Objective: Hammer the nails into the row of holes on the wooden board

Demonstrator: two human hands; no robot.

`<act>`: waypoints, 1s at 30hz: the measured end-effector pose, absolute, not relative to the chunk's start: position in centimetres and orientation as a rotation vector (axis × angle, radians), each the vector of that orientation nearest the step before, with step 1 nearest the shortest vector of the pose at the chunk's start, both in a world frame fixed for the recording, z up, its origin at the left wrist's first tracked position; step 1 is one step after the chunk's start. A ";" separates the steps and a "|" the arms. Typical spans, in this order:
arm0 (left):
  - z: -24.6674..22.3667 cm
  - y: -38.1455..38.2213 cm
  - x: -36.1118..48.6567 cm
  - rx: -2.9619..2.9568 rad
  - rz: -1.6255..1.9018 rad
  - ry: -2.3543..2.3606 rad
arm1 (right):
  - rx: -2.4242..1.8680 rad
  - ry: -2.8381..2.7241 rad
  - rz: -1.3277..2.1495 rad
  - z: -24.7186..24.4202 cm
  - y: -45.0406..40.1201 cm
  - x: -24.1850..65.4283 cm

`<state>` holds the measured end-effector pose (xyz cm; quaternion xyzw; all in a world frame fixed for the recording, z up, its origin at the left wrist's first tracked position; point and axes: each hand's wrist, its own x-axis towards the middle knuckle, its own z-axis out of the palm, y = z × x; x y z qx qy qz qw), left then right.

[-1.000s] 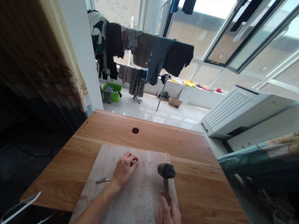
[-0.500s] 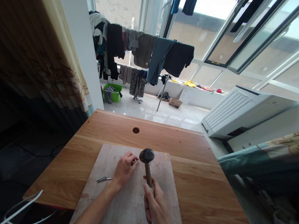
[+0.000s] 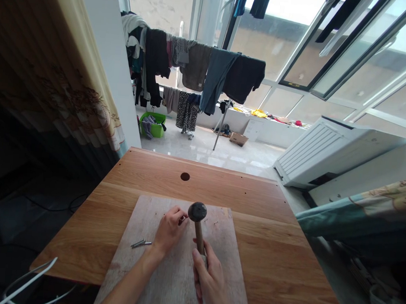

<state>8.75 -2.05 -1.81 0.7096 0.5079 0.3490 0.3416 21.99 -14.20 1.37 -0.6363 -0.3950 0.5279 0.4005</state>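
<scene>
My right hand point(image 3: 208, 273) is wrapped round the wooden handle of a hammer point(image 3: 198, 212), whose dark rounded head is raised over the board, just right of my left fingertips. My left hand point(image 3: 170, 227) rests on the pale wooden board point(image 3: 169, 279), thumb and fingers pinched together; what they hold, if anything, is too small to make out. Several metal nails point(image 3: 141, 243) lie on the board left of my left wrist. Small marks or nails show on the board right of the hammer head.
The board lies on a brown wooden table point(image 3: 272, 249) with a round hole near its far edge. Beyond are a clothes rack with hanging laundry point(image 3: 217, 74), a green basket point(image 3: 157, 129) and a white cabinet point(image 3: 321, 151). White straps point(image 3: 30, 281) stick up at the lower left.
The hammer and my right hand have moved slightly left, bringing the hammer head closer to my left fingertips. My left hand keeps its pinch in the same place.
</scene>
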 end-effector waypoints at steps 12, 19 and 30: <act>-1.6 -2.0 8.7 1.826 0.917 1.332 | -1.611 -0.980 1.264 2.6 -15.2 22.3; -1.8 -1.8 8.7 1.834 0.913 1.335 | -1.712 -0.994 1.256 1.3 -14.8 22.4; -1.4 -1.9 8.7 1.789 0.913 1.339 | -1.593 -0.979 1.428 2.7 -14.4 22.6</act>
